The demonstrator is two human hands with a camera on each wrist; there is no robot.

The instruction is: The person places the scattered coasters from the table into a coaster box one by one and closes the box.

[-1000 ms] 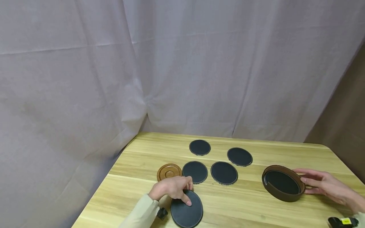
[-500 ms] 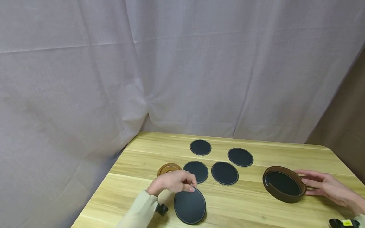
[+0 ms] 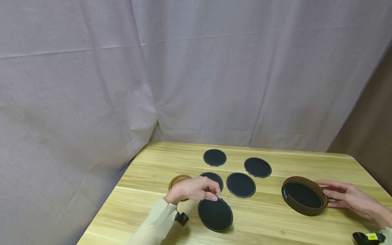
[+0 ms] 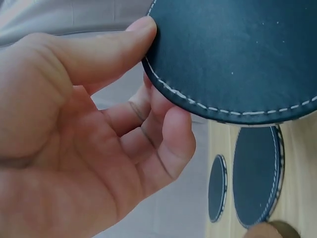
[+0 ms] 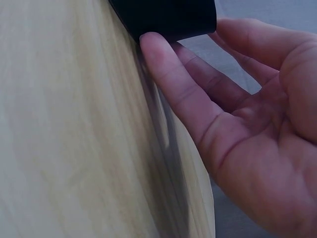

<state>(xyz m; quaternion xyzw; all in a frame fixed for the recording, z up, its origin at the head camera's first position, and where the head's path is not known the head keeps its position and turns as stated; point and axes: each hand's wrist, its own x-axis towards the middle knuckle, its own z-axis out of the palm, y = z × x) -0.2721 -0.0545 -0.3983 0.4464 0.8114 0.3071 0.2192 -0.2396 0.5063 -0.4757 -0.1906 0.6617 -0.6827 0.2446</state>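
Note:
My left hand (image 3: 196, 189) pinches the upper edge of a round black coaster (image 3: 215, 215) between thumb and fingers. The coaster tilts above the table, and its white edge stitching shows clearly in the left wrist view, where the thumb (image 4: 141, 32) lies on its face. At the right, my right hand (image 3: 349, 197) holds the side of a round brown coaster holder (image 3: 306, 211). Its inside shows a black round surface (image 3: 301, 195). In the right wrist view the fingers (image 5: 163, 59) press against the holder's dark outer wall (image 5: 173, 17).
Several more black coasters lie flat on the wooden table (image 3: 263, 224): one at the back (image 3: 214, 157), one to its right (image 3: 257, 167), two nearer. A brown wooden disc (image 3: 174, 181) sits partly behind my left hand. A grey curtain (image 3: 214, 85) hangs behind the table.
My left hand has lifted the coaster by its edge and carried it to the right. It now covers part of a coaster lying behind it. The right hand and holder have stayed put.

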